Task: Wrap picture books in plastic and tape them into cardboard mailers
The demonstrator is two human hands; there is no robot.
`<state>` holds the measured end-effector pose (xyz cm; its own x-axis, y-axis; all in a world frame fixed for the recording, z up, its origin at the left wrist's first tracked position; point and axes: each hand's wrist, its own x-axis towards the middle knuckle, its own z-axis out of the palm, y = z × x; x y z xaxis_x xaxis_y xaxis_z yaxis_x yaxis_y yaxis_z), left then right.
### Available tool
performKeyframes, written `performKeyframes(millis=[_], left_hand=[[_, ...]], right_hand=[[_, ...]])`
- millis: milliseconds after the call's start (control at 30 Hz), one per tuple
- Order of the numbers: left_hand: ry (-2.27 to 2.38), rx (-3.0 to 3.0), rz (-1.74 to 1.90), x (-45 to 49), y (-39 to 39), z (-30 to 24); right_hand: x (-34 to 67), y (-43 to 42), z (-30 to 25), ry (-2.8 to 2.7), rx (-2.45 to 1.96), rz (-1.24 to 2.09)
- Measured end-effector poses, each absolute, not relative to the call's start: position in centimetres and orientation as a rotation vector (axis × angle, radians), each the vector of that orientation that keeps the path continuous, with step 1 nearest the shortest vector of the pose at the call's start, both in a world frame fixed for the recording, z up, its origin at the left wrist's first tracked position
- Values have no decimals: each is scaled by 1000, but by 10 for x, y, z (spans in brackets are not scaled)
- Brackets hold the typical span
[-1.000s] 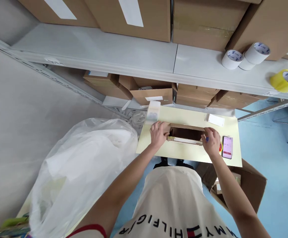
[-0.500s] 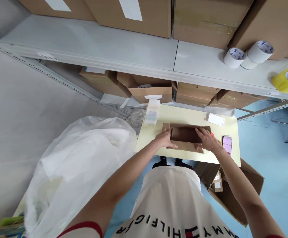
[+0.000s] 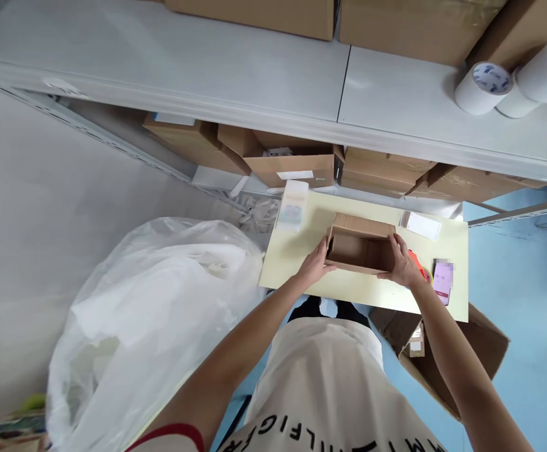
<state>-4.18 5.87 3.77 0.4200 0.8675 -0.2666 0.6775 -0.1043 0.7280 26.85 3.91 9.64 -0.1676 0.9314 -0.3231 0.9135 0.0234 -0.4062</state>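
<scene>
A small brown cardboard box (image 3: 362, 264) is tilted over the pale yellow table (image 3: 283, 270), its open side facing me. My left hand (image 3: 315, 262) grips its left end, thumb along the near lower edge. At the opposite end my right hand (image 3: 400, 261) holds the box with fingers over the far corner and thumb low. Beside my right hand lies an orange and yellow tape dispenser (image 3: 419, 266), partly covered by the hand and wrist. Whether the box touches the tabletop is hard to tell.
A phone (image 3: 443, 281) and a white label stack (image 3: 421, 225) lie on the table's right; a pale packet (image 3: 293, 204) is at the back left. Shelving (image 3: 254, 81) with boxes and tape rolls (image 3: 483, 88) stands ahead. Left is a large plastic bag (image 3: 127, 301); an open carton (image 3: 478, 342) sits below right.
The box has been tipped, its far flap now folded up and its near side raised. My hands have shifted from its flaps to gripping both ends. The view has moved slightly.
</scene>
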Motion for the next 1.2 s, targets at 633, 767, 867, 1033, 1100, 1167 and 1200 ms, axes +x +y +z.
performKeyframes(millis=[633,767,867,1033,1100,1167,1200], left_hand=[[2090,1380,384,-120,155,20],[2155,1103,400,-120,182,3],[2171,1100,317,-117,186,0],[2107,1168,238,-119,173,16],[2097,1217,284,-125,166,33],[2107,1285,355,-133,159,57],[2109,1330,397,-137,157,72]], right_hand=[[251,28,107,-2261,-2266,582],[249,28,109,-2291,-2307,558],[248,28,109,-2287,-2308,578],[247,28,108,-2244,-2254,623],[248,28,106,-2222,-2238,642],[248,28,103,-2198,-2227,671],[248,28,102,-2187,-2222,686]])
